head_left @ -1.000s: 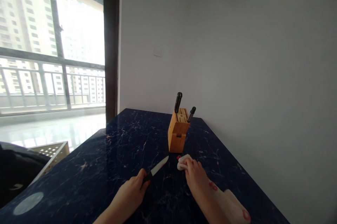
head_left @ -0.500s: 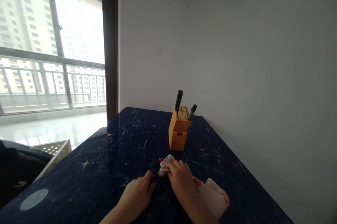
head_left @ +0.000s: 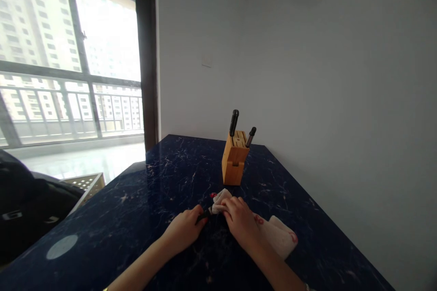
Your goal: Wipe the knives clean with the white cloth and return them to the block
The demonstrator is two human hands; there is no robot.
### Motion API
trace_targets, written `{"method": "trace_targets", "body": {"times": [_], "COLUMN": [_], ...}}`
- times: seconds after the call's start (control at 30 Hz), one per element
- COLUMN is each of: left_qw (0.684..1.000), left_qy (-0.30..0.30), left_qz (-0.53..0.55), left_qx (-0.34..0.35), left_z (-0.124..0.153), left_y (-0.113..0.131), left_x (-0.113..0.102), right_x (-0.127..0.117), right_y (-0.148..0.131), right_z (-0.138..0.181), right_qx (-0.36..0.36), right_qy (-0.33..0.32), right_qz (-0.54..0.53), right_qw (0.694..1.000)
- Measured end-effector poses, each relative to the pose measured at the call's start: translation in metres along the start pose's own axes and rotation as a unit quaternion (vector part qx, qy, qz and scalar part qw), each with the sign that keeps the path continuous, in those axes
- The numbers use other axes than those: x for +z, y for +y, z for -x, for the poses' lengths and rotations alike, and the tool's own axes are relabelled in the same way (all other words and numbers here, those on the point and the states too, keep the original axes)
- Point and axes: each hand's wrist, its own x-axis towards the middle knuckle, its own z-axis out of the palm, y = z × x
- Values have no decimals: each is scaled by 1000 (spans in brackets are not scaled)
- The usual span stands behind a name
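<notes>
My left hand (head_left: 183, 229) is closed around the black handle of a knife (head_left: 205, 215), which points up and to the right. A white cloth with red marks (head_left: 279, 237) is folded over the knife just beyond the handle and hides the blade. Pinching that folded part is my right hand (head_left: 241, 223), its fingers pressed on the cloth. The rest of the cloth trails on the table under and to the right of my right forearm. Beyond both hands stands a wooden knife block (head_left: 234, 170).
Two black handles, one left (head_left: 234, 122) and one right (head_left: 251, 137), stick out of the block. A round pale patch (head_left: 62, 247) shows on the dark blue marbled table (head_left: 177, 168). Left of the table are a black bag (head_left: 23, 209) and a cream perforated crate (head_left: 97, 186).
The whole view has shifted a little, so the table and block sit slightly higher and further right. Both hands keep their hold on the knife and cloth.
</notes>
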Motion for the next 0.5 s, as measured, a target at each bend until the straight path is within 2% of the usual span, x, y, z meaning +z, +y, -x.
{"method": "trace_targets", "body": {"times": [0.3, 0.5], "left_qw": [1000, 1000], "left_qy": [3, -5], "left_qz": [15, 25], "left_qx": [7, 0], "left_z": [-1, -1], "left_y": [0, 0], "left_x": [-1, -3], "right_x": [1, 0], "right_y": [2, 3], "right_z": [1, 1], "right_qx": [-1, 28], "right_qy": [5, 23], "right_qz": [14, -1], "right_qw": [1000, 999]}}
